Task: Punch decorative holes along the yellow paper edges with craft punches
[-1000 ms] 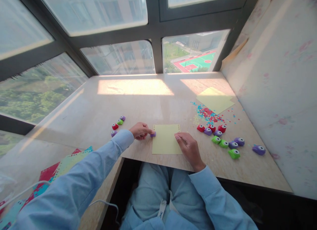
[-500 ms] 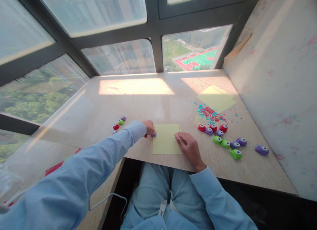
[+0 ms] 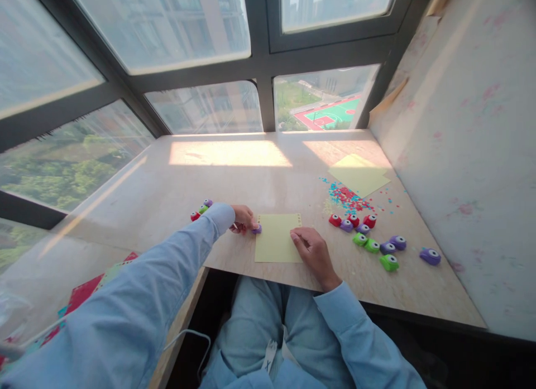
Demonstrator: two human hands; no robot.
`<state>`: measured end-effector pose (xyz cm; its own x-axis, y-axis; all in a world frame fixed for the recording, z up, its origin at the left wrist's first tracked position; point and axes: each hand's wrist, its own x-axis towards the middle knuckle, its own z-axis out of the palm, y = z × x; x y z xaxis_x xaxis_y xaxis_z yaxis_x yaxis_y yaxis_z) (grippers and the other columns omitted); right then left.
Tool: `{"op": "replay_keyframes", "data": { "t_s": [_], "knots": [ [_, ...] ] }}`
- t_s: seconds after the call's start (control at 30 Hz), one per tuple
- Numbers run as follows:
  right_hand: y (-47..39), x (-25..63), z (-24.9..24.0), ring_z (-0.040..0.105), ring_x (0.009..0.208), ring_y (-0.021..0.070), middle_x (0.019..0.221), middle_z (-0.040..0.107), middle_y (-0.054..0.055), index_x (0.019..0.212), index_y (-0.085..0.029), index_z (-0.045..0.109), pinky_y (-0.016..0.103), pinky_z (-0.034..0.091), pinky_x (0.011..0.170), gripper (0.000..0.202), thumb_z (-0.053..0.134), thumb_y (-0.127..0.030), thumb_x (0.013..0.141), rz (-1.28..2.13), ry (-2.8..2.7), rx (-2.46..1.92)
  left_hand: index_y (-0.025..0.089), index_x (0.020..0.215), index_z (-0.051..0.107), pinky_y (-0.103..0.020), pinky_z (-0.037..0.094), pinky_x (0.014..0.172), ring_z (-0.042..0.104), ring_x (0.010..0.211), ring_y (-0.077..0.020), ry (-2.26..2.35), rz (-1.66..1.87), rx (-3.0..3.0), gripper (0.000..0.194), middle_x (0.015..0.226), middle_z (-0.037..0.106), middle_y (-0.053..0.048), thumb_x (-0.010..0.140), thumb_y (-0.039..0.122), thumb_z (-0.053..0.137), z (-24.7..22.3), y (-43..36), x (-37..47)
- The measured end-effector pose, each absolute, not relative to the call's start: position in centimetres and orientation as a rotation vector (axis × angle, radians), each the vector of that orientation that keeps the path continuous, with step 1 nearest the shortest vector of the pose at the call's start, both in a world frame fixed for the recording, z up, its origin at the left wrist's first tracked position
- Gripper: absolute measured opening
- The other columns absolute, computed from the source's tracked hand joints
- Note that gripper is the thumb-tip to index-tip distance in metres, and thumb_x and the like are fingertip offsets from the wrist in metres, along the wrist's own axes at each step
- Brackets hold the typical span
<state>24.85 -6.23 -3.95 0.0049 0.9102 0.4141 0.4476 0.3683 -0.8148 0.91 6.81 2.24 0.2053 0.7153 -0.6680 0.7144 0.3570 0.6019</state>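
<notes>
A pale yellow sheet of paper (image 3: 275,243) lies flat near the table's front edge, with small punched holes along its upper right side and near its top left corner. At its left edge sits a small purple craft punch (image 3: 257,229), gripped by the closed fingers of my left hand (image 3: 243,219). My right hand (image 3: 314,254) is closed at the sheet's right edge, thumb and fingers pinching the paper.
To the right stand several red, green and purple punches (image 3: 372,245), with a pile of paper confetti (image 3: 349,198) and more yellow sheets (image 3: 360,174) behind. Punches (image 3: 195,216) also stand beyond my left forearm. Coloured paper (image 3: 86,291) lies at far left; windows border the table.
My left hand has gone from pressing over the purple punch to holding it from its left side, with the fingers lower. The right hand stays on the paper. The view has tilted slightly.
</notes>
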Motion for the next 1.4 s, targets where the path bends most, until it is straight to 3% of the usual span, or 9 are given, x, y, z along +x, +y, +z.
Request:
{"op": "replay_keyframes", "data": {
  "t_s": [0.2,0.5,0.6,0.7,0.83,1.03,1.17,1.4],
  "knots": [
    [-6.1,25.0,-4.2,0.066,0.092,0.0249,0.093,0.074,0.01,0.091,-0.02,0.07,0.041,0.052,0.086,0.026,0.05,-0.037,0.096,0.568,-1.642,-1.252,0.018,0.068,0.063,-0.023,0.045,0.049,0.058,0.05,-0.0139,1.52,-0.263,1.378,0.033,0.053,0.06,0.0,0.05,0.033,0.085,3.5,6.6,0.8],
    [-6.1,24.9,-4.4,0.064,0.093,0.0261,0.093,0.073,0.01,0.089,-0.02,0.07,0.043,0.05,0.088,0.022,0.051,-0.03,0.095,0.518,-1.745,-1.238,0.018,0.091,0.068,-0.023,0.048,0.056,0.06,0.056,-0.0131,1.57,-0.267,1.518,0.03,0.06,0.061,0.001,0.067,0.035,0.075,4.5,5.7,-1.4],
    [-6.0,24.9,-4.5,0.064,0.093,0.0262,0.093,0.073,0.011,0.09,-0.019,0.07,0.043,0.05,0.088,0.022,0.051,-0.03,0.094,0.513,-1.744,-1.239,0.017,0.1,0.068,-0.024,0.048,0.059,0.063,0.061,-0.0143,1.592,-0.222,1.604,0.035,0.065,0.064,-0.001,0.074,0.041,0.069,4.6,5.1,-2.1],
    [-6.0,25.0,-4.6,0.064,0.093,0.0262,0.093,0.073,0.011,0.09,-0.019,0.071,0.043,0.05,0.087,0.023,0.051,-0.031,0.094,0.518,-1.729,-1.24,0.018,0.107,0.067,-0.024,0.046,0.061,0.062,0.065,-0.015,1.606,-0.156,1.753,0.045,0.069,0.064,0.0,0.069,0.041,0.073,4.5,4.2,-2.3],
    [-6.0,25.1,-4.7,0.065,0.093,0.026,0.093,0.073,0.011,0.09,-0.02,0.071,0.043,0.051,0.087,0.025,0.051,-0.033,0.094,0.517,-1.719,-1.244,0.02,0.096,0.073,-0.024,0.044,0.067,0.062,0.075,-0.0164,1.62,-0.052,1.969,0.035,0.079,0.065,0.0,0.063,0.03,0.078,4.1,3.2,-1.8],
    [-6.0,25.2,-4.8,0.065,0.092,0.0259,0.093,0.073,0.011,0.089,-0.02,0.071,0.042,0.051,0.086,0.026,0.051,-0.036,0.094,0.527,-1.713,-1.246,0.02,0.095,0.073,-0.026,0.046,0.077,0.064,0.082,-0.0163,1.748,0.16,2.104,0.022,0.102,0.067,-0.005,0.079,0.033,0.068,4.9,2.2,-2.3],
    [-6.0,25.2,-4.8,0.065,0.09,0.0258,0.092,0.073,0.01,0.089,-0.02,0.071,0.042,0.051,0.084,0.028,0.051,-0.038,0.094,0.542,-1.708,-1.251,0.018,0.103,0.068,-0.03,0.047,0.08,0.065,0.089,-0.0204,1.987,0.261,2.055,0.022,0.102,0.07,-0.008,0.087,0.031,0.059,5.1,-0.4,-3.7],
    [-6.0,25.4,-4.9,0.066,0.089,0.026,0.091,0.074,0.011,0.087,-0.02,0.071,0.043,0.052,0.084,0.03,0.051,-0.042,0.093,0.532,-1.704,-1.254,0.018,0.101,0.069,-0.034,0.049,0.082,0.066,0.096,-0.0256,2.323,0.239,1.793,0.02,0.105,0.07,-0.012,0.085,0.024,0.059,2.2,-5.9,-5.6]
  ]
}}
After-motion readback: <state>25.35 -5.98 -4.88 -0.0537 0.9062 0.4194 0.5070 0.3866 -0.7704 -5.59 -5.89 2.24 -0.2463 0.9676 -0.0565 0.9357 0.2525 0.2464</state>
